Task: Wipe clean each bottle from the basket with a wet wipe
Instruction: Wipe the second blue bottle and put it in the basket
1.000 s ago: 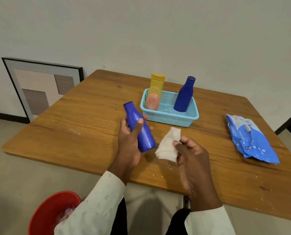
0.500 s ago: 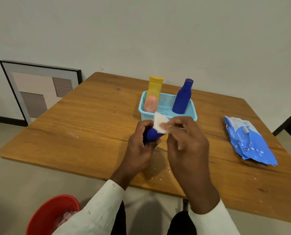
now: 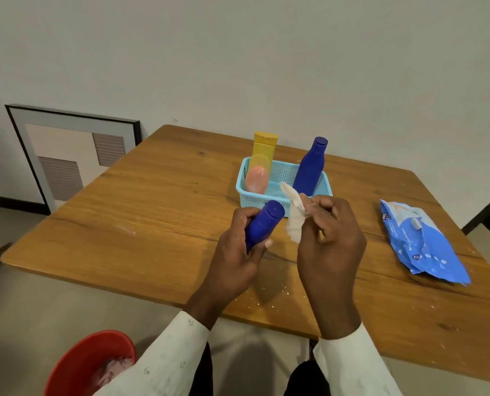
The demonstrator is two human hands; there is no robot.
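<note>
where wooden table (image 3: 158,201) meets plain wall (image 3: 238,52), framed picture (image 3: 69,150) leans.

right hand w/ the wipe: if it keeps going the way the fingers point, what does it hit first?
The right hand points up and left, away from the person. Probably the near wall of the basket, just behind the wipe. Depth is unclear; the held blue bottle sits slightly left of that line.
</note>
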